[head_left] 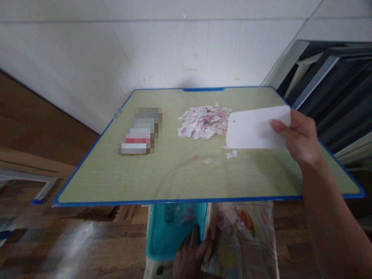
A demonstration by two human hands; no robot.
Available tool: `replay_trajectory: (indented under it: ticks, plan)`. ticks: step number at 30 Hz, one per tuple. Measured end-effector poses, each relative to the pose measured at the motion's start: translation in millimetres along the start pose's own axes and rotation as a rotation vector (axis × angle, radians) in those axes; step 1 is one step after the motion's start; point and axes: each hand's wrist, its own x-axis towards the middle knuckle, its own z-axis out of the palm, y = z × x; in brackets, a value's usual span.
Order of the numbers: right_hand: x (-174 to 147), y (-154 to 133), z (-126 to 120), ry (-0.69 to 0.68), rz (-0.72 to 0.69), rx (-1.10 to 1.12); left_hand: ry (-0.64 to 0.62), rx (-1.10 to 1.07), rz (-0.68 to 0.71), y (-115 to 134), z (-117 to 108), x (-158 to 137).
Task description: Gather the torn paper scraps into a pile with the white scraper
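A white flat card with a small hole near its left edge is pinched by my right hand, thumb on the face turned to me. The card's left end is beside a heap of small paper scraps, mostly whitish with some pinkish pieces. Several loose scraps lie in front of the heap. Below the table, my left hand is closed over the right rim of a teal tray, fingers on the inside. Blurred bits lie in the tray.
The pale green table has a blue edge and stands against a white wall. A pixelated rectangular object lies on its left side. Dark panels lean at right. A patterned cloth is below the table.
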Motion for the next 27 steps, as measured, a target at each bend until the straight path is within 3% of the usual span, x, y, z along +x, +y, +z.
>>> replay_trajectory:
  ticks: [5, 9, 13, 19, 27]
  plan:
    - [0.5, -0.8, -2.6, 0.053, -0.104, -0.128, -0.006, 0.034, -0.015, 1.0, -3.7, -0.8]
    - [0.8, -2.2, -5.2, 0.056, -0.092, -0.137, 0.049, 0.063, -0.006, 0.6, -2.1, -2.0]
    - [0.6, -1.6, -7.5, 0.098, -0.067, -0.074, -0.007, 0.046, -0.017, -0.2, 0.2, -2.9]
    - [-0.7, 0.4, -7.5, 0.062, -0.060, -0.138, 0.000, 0.064, 0.012, -0.3, 0.5, -3.2]
    - [-1.8, -8.0, 9.8, -0.046, -0.135, -0.123, 0.004, 0.032, -0.003, -0.2, -3.4, -1.4]
